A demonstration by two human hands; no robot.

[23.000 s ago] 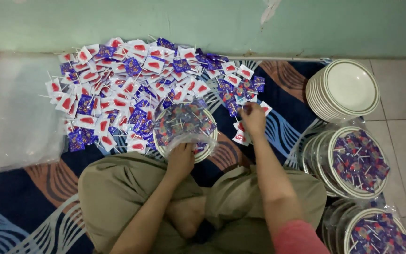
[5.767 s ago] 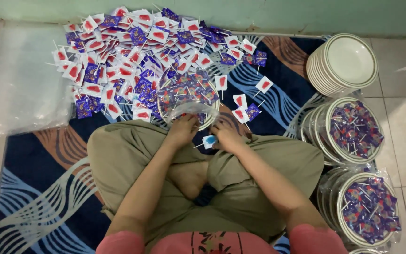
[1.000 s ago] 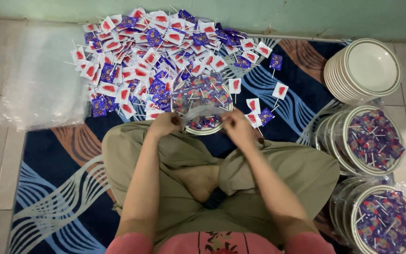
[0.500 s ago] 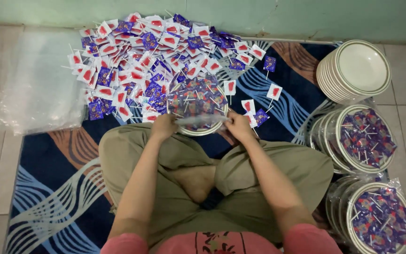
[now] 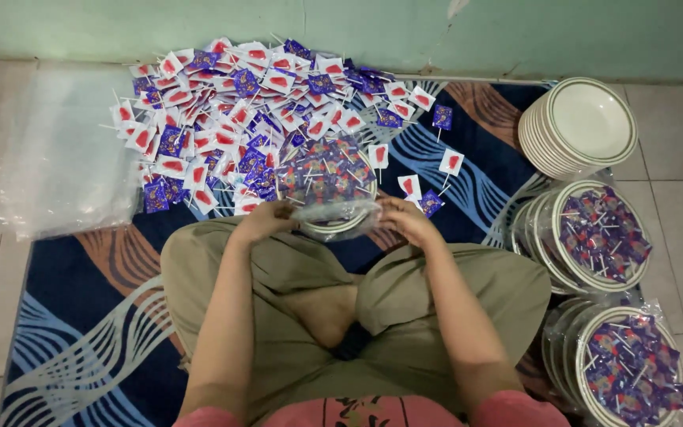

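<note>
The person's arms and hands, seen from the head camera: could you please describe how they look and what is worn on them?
Both forearms are bare, with short pink sleeves just at the picture's bottom edge. The left hand and right hand are bare too, without gloves; no rings, watch or bracelets can be made out.

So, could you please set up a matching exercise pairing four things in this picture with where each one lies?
Things:
1. stack of empty plates
2. pile of wrapped lollipops
3. clear plastic bags
4. wrapped plate of lollipops

Places:
A. between the left hand and right hand
B. on the tiles, left of the rug
C. top right, by the wall
D. spread over the rug's far end

Pairs: 1-C, 2-D, 3-B, 4-A
</note>
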